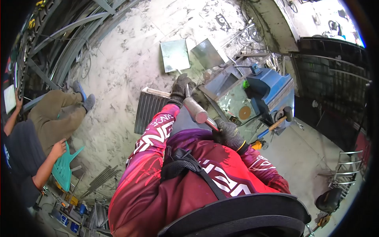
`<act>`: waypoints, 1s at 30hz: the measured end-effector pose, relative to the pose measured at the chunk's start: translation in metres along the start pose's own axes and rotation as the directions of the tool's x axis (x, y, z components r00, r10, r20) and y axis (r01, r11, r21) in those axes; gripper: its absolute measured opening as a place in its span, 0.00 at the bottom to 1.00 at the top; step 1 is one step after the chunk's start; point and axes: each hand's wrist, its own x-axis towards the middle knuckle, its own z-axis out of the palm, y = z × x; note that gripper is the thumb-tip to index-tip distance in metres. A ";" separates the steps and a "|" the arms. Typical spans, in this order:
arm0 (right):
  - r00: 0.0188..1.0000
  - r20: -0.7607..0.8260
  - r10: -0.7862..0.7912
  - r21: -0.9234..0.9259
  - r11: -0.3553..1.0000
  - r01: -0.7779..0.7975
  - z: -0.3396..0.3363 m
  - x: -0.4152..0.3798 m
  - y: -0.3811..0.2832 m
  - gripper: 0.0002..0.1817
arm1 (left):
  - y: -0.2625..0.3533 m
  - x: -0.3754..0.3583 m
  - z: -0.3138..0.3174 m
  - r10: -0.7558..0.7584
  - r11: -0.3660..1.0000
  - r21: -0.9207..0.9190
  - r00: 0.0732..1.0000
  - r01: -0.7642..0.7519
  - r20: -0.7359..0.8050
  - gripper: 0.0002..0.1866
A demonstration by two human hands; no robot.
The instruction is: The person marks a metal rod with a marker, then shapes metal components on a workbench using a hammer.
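My right hand [229, 135], in a dark knitted glove, is closed around the reddish handle of a hammer [196, 110]. The hammer's thick steel head lies just in front of my left wrist. My left hand [181, 87], gloved too, is closed with its fingers curled. A grey metal piece shows at its fingers, but I cannot make out what it belongs to. Beyond that hand a shiny square metal sheet [175, 55] lies near the floor, with a second sheet [209, 54] to its right. A ribbed grey metal panel [151, 110] is left of my forearm.
A blue metal body [272, 87] stands at right, beside a glass-like surface bearing a brown disc [244, 112]. Another hammer [275, 124] with a wooden handle rests near it. A person [35, 130] sits at left on a turquoise chair [62, 170]. Steel beams [71, 29] fill the upper left.
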 end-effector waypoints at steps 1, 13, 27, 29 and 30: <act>0.999 -0.002 0.037 0.013 0.999 -0.037 -0.002 -0.002 -0.003 0.11 | 0.002 0.001 -0.002 -0.013 1.000 -0.006 1.000 0.013 0.004 0.09; 0.896 -0.278 0.346 0.313 0.915 -0.256 0.014 -0.094 0.058 0.17 | 0.079 0.035 -0.091 -0.077 0.951 0.297 0.858 -0.090 0.508 0.40; 0.478 -0.582 0.658 0.634 0.735 -0.239 0.098 -0.249 0.170 0.22 | 0.146 0.055 -0.135 -0.345 0.852 0.523 0.749 -0.002 0.565 0.41; 0.413 -0.600 0.685 0.654 0.718 -0.239 0.102 -0.255 0.168 0.22 | 0.131 0.052 -0.136 -0.263 0.896 0.441 0.743 -0.048 0.615 0.36; 0.366 -0.613 0.701 0.668 0.706 -0.233 0.103 -0.262 0.167 0.23 | 0.135 0.051 -0.132 -0.313 0.885 0.466 0.730 -0.009 0.608 0.34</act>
